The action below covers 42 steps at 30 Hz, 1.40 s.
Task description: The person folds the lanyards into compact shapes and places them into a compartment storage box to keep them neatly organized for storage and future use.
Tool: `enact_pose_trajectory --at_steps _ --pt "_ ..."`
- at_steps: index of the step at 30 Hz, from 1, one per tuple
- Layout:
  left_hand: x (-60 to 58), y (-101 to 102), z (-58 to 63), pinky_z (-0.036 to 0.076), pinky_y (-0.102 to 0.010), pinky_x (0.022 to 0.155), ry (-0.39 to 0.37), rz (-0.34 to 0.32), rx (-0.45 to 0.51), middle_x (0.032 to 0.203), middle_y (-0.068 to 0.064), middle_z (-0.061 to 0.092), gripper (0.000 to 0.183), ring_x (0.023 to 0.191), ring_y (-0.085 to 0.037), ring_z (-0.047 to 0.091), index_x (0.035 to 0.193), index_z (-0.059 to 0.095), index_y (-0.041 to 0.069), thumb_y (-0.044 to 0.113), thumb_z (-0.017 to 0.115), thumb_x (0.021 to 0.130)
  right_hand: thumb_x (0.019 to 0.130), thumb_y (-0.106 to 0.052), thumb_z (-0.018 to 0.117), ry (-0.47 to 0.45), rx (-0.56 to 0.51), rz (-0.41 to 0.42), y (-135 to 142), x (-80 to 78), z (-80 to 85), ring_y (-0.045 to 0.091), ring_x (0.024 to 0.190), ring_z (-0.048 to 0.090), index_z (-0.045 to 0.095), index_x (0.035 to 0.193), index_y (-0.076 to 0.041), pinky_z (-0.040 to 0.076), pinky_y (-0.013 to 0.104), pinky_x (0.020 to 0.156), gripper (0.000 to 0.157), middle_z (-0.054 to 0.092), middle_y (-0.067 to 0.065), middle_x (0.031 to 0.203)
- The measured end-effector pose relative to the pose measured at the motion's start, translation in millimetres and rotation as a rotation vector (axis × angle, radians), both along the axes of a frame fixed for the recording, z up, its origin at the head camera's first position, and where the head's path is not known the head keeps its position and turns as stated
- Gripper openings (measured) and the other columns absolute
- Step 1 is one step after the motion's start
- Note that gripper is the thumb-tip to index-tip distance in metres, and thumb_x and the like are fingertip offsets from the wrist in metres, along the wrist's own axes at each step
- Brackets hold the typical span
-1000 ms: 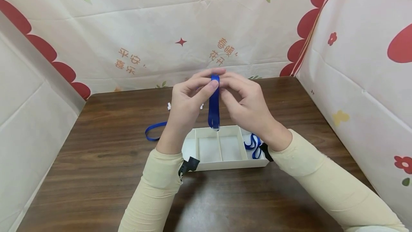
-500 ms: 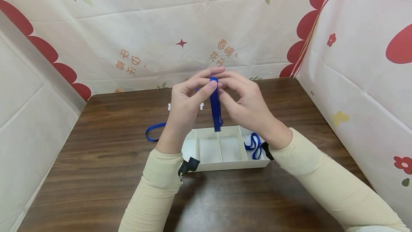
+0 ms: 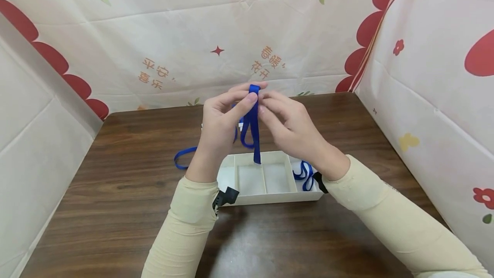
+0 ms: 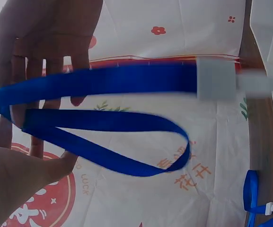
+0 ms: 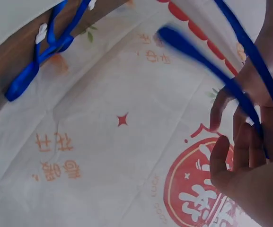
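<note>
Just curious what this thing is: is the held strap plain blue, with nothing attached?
No, a white clip is attached to the blue strap in the left wrist view.

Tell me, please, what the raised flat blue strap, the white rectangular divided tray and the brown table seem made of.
Raised flat blue strap: probably synthetic woven fabric, satiny; it bends softly into loops. White rectangular divided tray: likely rigid plastic, smooth, given its thin, even walls. Brown table: wood or wood-look laminate, given its streaked grain and glossy light patch; I cannot tell which.
</note>
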<state>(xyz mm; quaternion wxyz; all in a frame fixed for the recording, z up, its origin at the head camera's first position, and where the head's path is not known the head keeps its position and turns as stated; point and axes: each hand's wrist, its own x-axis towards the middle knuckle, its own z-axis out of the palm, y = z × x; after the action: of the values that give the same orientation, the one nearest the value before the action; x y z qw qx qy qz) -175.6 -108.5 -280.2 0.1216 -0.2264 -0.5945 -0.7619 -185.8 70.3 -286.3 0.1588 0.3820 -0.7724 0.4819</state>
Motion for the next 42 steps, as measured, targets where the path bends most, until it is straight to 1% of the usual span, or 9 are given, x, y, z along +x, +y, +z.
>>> enact_pose_trajectory --at_steps 5,9,14,19,22,26,31,36,42 --pt "-0.5 -0.7 4.9 0.055 -0.034 0.105 0.012 0.021 0.041 0.109 0.006 0.082 0.027 0.130 -0.030 0.067 0.095 0.084 0.026 0.008 0.065 0.102 0.117 -0.020 0.035 -0.118 -0.012 0.061 -0.1 2.7 -6.2 0.020 0.112 0.069 0.074 0.119 0.001 0.054 0.027 0.102 0.044 0.075 0.013 0.116" --pt "-1.1 -0.7 7.4 0.056 -0.032 0.102 0.013 0.028 0.064 0.104 0.009 0.083 0.030 0.123 -0.026 0.070 0.095 0.085 0.029 0.007 0.065 0.102 0.117 -0.024 0.033 -0.092 -0.008 0.094 -0.5 3.3 -9.4 0.021 0.118 0.069 0.075 0.121 0.001 0.055 0.035 0.107 0.049 0.075 0.013 0.123" --pt "-0.2 1.5 5.3 0.058 -0.033 0.101 -0.002 0.003 0.058 0.102 0.008 0.083 0.030 0.123 -0.025 0.070 0.093 0.085 0.027 0.006 0.066 0.100 0.110 -0.012 0.055 -0.053 -0.096 0.118 -4.4 3.2 -6.4 0.020 0.129 0.065 0.075 0.120 0.001 0.053 0.034 0.113 0.026 0.070 0.011 0.134" --pt "-0.1 3.6 3.7 0.053 -0.035 0.111 0.004 -0.010 0.054 0.102 0.007 0.083 0.029 0.134 -0.032 0.061 0.092 0.086 0.027 0.007 0.067 0.100 0.103 -0.003 0.067 -0.148 -0.187 0.108 -9.6 8.1 -5.3 0.014 0.107 0.071 0.076 0.111 0.003 0.061 0.025 0.094 0.014 0.077 0.015 0.116" --pt "0.5 3.5 4.4 0.057 -0.028 0.092 0.003 -0.015 0.057 0.104 0.008 0.083 0.029 0.133 -0.031 0.060 0.094 0.086 0.028 0.008 0.065 0.100 0.105 -0.003 0.063 -0.186 -0.214 0.074 -11.0 10.5 -7.6 0.012 0.101 0.072 0.077 0.107 0.004 0.062 0.024 0.087 0.016 0.077 0.017 0.113" --pt "1.7 3.3 5.9 0.051 -0.021 0.070 -0.015 -0.039 0.075 0.106 0.009 0.082 0.031 0.124 -0.021 0.063 0.098 0.085 0.028 0.008 0.062 0.102 0.107 -0.005 0.061 -0.222 -0.251 0.080 -13.6 11.2 -11.1 0.018 0.099 0.073 0.077 0.105 0.004 0.062 0.026 0.084 0.018 0.078 0.017 0.110" --pt "3.0 2.6 9.0 0.053 -0.024 0.077 -0.053 -0.058 0.183 0.108 0.005 0.083 0.036 0.106 -0.019 0.068 0.096 0.086 0.026 0.005 0.058 0.104 0.107 -0.011 0.063 -0.300 -0.247 0.091 -16.7 12.8 -17.8 0.021 0.096 0.075 0.077 0.107 0.002 0.062 0.030 0.083 0.019 0.079 0.012 0.103" --pt "1.2 -2.4 16.0 0.056 -0.036 0.098 -0.021 -0.060 0.302 0.109 0.001 0.083 0.036 0.118 -0.023 0.070 0.096 0.084 0.020 0.002 0.055 0.105 0.106 -0.011 0.065 -0.360 -0.232 0.091 -13.8 13.5 -23.1 0.024 0.093 0.076 0.079 0.110 0.001 0.063 0.030 0.083 0.019 0.080 0.012 0.099" --pt "-1.6 -13.3 25.7 0.058 -0.042 0.100 0.032 -0.010 0.342 0.112 0.001 0.082 0.033 0.119 -0.023 0.065 0.098 0.083 0.018 0.003 0.054 0.105 0.106 -0.013 0.066 -0.447 -0.148 0.100 -7.9 11.5 -27.9 0.024 0.093 0.078 0.079 0.109 -0.002 0.063 0.031 0.083 0.018 0.079 0.012 0.103"
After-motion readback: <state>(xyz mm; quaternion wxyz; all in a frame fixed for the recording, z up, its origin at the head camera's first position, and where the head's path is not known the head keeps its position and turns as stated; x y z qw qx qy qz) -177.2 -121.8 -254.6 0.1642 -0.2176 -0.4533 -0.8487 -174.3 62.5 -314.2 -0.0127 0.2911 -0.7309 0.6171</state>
